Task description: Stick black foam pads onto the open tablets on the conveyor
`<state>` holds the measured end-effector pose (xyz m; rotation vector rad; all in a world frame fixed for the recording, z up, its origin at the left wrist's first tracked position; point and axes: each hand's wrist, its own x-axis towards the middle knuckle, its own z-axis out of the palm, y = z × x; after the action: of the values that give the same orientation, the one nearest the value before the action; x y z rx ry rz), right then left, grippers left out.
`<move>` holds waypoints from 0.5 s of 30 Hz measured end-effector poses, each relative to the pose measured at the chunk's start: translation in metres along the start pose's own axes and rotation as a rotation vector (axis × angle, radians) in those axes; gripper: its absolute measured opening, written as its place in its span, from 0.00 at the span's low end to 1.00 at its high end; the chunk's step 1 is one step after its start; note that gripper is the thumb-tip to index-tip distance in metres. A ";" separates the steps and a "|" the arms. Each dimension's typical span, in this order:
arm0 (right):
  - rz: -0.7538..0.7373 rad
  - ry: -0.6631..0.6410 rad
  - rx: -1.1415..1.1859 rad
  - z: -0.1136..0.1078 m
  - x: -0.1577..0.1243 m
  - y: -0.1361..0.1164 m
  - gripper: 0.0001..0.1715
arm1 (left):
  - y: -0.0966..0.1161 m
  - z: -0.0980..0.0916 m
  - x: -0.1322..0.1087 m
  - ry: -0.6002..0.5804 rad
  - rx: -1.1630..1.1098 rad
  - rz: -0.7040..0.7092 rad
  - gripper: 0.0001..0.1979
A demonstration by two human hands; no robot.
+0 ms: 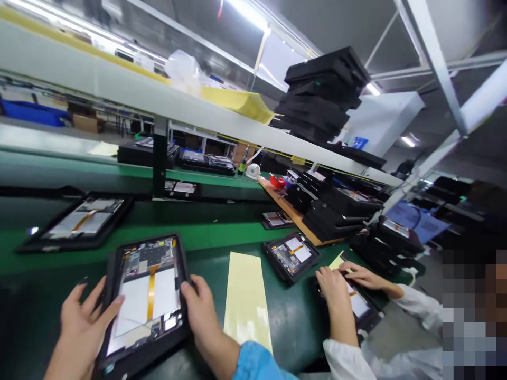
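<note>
left hand (81,330), fingers spread, at the open tablet's (147,295) near edge; right hand (202,316) on its far edge, fingertips hidden.

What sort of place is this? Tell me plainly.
Most likely a tablet assembly or repair line in an electronics factory: an opened tablet with its circuit boards exposed, more like it along a green assembly bench, and stacked black trays on the shelf above.
</note>
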<state>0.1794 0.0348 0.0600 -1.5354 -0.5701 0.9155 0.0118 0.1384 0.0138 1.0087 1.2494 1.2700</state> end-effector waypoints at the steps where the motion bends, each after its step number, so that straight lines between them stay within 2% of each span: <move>1: 0.016 0.021 0.065 -0.005 0.017 -0.014 0.19 | 0.013 0.020 0.012 -0.036 -0.039 -0.011 0.50; 4: 0.044 0.080 0.150 -0.029 0.083 -0.056 0.29 | 0.044 0.088 0.058 -0.174 -0.052 0.069 0.48; 6: 0.074 0.152 0.180 -0.046 0.134 -0.080 0.25 | 0.047 0.132 0.090 -0.269 -0.053 0.147 0.40; 8: 0.088 0.254 0.191 -0.059 0.185 -0.099 0.18 | 0.037 0.169 0.121 -0.303 -0.002 0.221 0.36; 11: 0.066 0.422 0.192 -0.069 0.257 -0.122 0.21 | 0.013 0.206 0.167 -0.291 0.191 0.307 0.32; 15: -0.022 0.607 0.205 -0.061 0.338 -0.143 0.21 | -0.005 0.243 0.242 -0.308 0.535 0.441 0.21</move>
<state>0.4416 0.2919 0.1206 -1.5149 -0.0531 0.4333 0.2273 0.4053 0.0103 1.8728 1.1815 1.0546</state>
